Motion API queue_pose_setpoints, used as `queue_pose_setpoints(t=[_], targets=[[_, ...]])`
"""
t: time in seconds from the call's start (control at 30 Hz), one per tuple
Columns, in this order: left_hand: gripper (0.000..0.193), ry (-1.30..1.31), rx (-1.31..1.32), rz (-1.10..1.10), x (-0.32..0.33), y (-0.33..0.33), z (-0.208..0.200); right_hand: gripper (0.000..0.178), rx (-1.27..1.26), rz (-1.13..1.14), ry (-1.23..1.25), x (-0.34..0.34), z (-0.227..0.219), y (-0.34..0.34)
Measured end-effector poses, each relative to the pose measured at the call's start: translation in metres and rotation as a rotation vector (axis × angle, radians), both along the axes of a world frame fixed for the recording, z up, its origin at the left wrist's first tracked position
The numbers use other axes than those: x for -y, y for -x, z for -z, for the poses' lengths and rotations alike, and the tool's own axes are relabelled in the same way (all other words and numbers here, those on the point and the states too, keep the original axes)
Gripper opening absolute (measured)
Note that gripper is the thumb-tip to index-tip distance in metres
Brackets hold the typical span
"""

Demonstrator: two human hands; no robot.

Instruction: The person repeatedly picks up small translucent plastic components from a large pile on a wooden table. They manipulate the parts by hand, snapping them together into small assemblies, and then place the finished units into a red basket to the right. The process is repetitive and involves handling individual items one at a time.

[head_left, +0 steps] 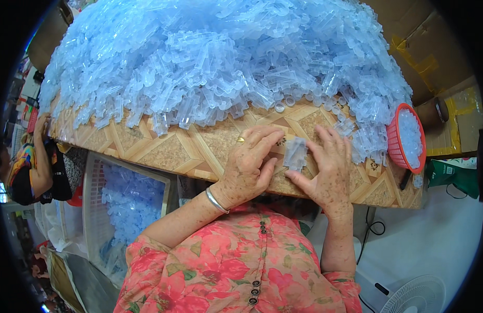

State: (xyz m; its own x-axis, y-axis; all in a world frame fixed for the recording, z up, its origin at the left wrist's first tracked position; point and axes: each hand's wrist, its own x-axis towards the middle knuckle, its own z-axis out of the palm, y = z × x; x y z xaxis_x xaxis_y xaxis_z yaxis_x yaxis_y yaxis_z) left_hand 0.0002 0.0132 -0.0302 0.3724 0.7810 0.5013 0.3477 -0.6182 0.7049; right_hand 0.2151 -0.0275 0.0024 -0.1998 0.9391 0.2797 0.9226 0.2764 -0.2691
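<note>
A small stack of flat, clear plastic pieces (pixel 295 155) is between my two hands, above the near edge of the patterned table. My right hand (pixel 330 169) has its thumb at the lower edge of the stack and its index finger at the right side, gripping it lightly; the other fingers are spread. Left of the stack, my left hand (pixel 251 160) is curved, with thumb and index finger apart and nothing visible between them. A large heap of similar clear plastic pieces (pixel 215 68) covers most of the table (pixel 163 152) beyond my hands.
A red plastic basket (pixel 393 138) of clear pieces stands at the table's right end. Below the table at left is a white crate (pixel 90 193) of bluish pieces. Cardboard boxes (pixel 408 41) stand far right, a white fan (pixel 416 295) lower right. Another person's arm (pixel 40 151) reaches the table's left end.
</note>
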Motion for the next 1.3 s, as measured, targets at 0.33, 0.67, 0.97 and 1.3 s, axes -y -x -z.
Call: queue_pose_setpoints(t=[0.33, 0.67, 0.97, 1.3], targets=[[0.066, -0.017, -0.039, 0.084, -0.003, -0.001, 0.001, 0.066, 0.003, 0.028, -0.032, 0.012, -0.022, -0.025], [0.062, -0.116, -0.298, 0.162, -0.014, -0.017, -0.014, 0.041, -0.121, 0.259, -0.086, 0.052, 0.01, -0.048], [0.045, 0.044, -0.367, 0.024, -0.009, -0.007, -0.02, 0.026, -0.268, 0.274, -0.132, 0.054, 0.03, -0.047], [0.034, 0.949, 0.353, 0.169, -0.005, -0.004, -0.026, 0.064, -0.179, 0.042, 0.002, 0.045, -0.008, -0.012]])
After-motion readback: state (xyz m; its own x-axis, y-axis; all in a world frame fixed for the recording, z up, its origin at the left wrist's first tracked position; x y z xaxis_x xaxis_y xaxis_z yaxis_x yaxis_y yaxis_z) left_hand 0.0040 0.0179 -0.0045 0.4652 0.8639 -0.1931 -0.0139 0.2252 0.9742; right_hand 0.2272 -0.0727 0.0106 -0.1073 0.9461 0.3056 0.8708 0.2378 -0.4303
